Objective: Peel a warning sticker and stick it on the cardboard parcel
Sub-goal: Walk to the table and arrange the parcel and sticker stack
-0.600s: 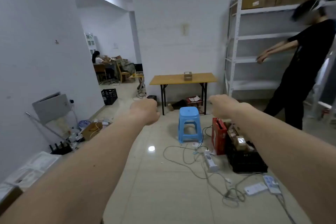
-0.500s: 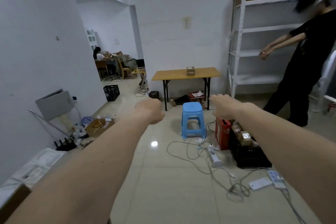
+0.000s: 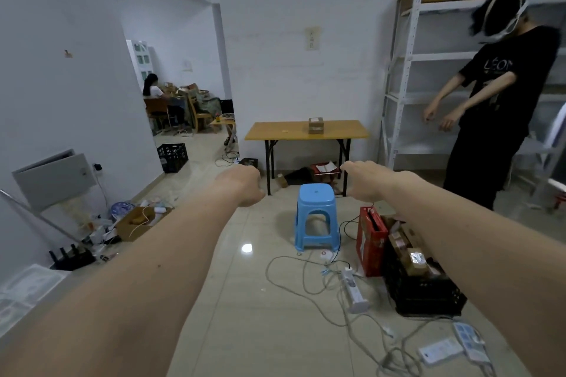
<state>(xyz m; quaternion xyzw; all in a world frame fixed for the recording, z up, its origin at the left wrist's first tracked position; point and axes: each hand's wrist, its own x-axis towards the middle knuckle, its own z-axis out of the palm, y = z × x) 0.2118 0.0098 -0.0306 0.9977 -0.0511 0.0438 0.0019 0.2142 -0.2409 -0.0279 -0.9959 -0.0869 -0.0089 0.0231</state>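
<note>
The cardboard parcel [image 3: 316,125], a small brown box, stands on a yellow folding table [image 3: 275,131] against the far wall. A tiny pale item lies on the tabletop to the parcel's left, too small to identify. Both my arms stretch straight forward at about waist height. My left hand [image 3: 243,185] shows its back with the fingers curled under into a fist. My right hand [image 3: 364,179] is likewise curled, knuckles forward. Neither hand holds anything I can see. Both hands are far short of the table.
A blue plastic stool [image 3: 315,217] stands before the table. Cables and a power strip [image 3: 355,288] sprawl across the floor beside a red box [image 3: 370,239] and a black crate [image 3: 425,294]. A person in black [image 3: 502,107] stands by white shelving [image 3: 398,70] at right. Clutter lines the left wall.
The view has moved forward and the table with the parcel looks nearer. My arms stay stretched out. The person at right has turned and lowered both arms.
</note>
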